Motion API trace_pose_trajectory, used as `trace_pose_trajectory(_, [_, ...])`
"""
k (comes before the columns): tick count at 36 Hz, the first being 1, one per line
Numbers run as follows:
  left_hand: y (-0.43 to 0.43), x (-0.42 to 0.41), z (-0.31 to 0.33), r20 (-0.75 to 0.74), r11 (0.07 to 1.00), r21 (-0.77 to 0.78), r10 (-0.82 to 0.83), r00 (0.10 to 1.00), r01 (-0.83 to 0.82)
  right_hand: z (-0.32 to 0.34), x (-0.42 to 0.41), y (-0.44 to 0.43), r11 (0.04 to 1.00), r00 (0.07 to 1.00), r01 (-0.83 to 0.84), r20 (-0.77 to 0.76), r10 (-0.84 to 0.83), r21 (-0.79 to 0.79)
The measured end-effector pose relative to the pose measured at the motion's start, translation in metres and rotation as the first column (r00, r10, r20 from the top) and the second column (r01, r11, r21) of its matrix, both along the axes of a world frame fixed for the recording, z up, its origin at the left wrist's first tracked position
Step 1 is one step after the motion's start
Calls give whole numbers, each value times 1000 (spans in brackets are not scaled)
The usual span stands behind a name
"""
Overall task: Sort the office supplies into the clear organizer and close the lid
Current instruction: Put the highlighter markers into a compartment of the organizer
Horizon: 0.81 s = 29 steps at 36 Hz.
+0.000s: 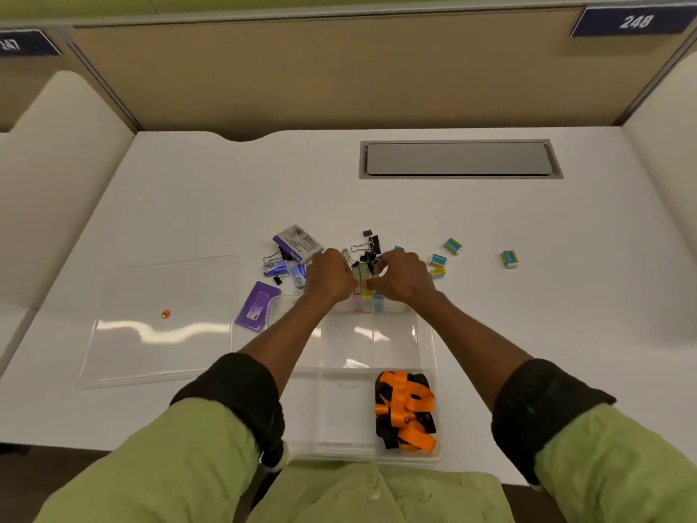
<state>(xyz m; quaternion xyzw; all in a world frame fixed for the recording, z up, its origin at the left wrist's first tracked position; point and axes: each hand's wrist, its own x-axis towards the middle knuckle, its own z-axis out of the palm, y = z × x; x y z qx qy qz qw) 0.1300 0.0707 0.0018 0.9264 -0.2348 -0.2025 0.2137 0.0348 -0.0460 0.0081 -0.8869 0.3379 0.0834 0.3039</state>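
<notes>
You are at a white desk (pixel 188 205) with a tan partition behind it; a grey cable hatch (pixel 458 158) is set into the far right part of the desk. Straight in front of you sits the clear organizer (pixel 433 356), open, its compartments mostly bare. The near-right compartment holds a bundle of orange and black lanyards (pixel 405 413). The far row shows pastel pieces, pink, yellow and blue, right under your hands. The clear lid (pixel 162 322) lies flat on the desk to the left of the organizer, apart from it, with a small orange spot (pixel 165 314) on it.

Your left hand (pixel 330 275) and right hand (pixel 405 277) meet over the organizer's far edge, both curled around a small bunch of binder clips (pixel 360 273) held between them. Your fingers are bent in close, though how tightly they pinch cannot be told.

Beyond your hands lies the loose pile: a purple-and-white box (pixel 298 243), a flat purple packet (pixel 258 305) touching the organizer's left corner, 2 small blue boxes (pixel 277 268), and black clips (pixel 371 241). To the right are 4 small teal-and-yellow boxes, the farthest (pixel 510 258) well apart from the rest.
</notes>
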Motion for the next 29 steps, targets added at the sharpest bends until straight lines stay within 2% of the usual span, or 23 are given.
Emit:
trace_pose_trajectory(4, [-4, 4, -15, -84, 1000, 18, 16, 996, -15, -15, 16, -1, 1000, 994, 12, -107, -9, 27])
trace_pose_trajectory(16, [-16, 7, -34, -163, 990, 61, 135, 977, -127, -22, 22, -6, 987, 971, 153, -195, -141, 49])
trace_pose_trajectory(24, [-22, -1, -19, -184, 989, 85, 132, 974, -118, -18, 12, 8, 970, 989, 7, -139, -43, -245])
trace_pose_trajectory(29, [-18, -2, -17, -130, 986, 48, 164, 978, -159, -22, 9, 9, 949, 995, -3, -94, -28, -315])
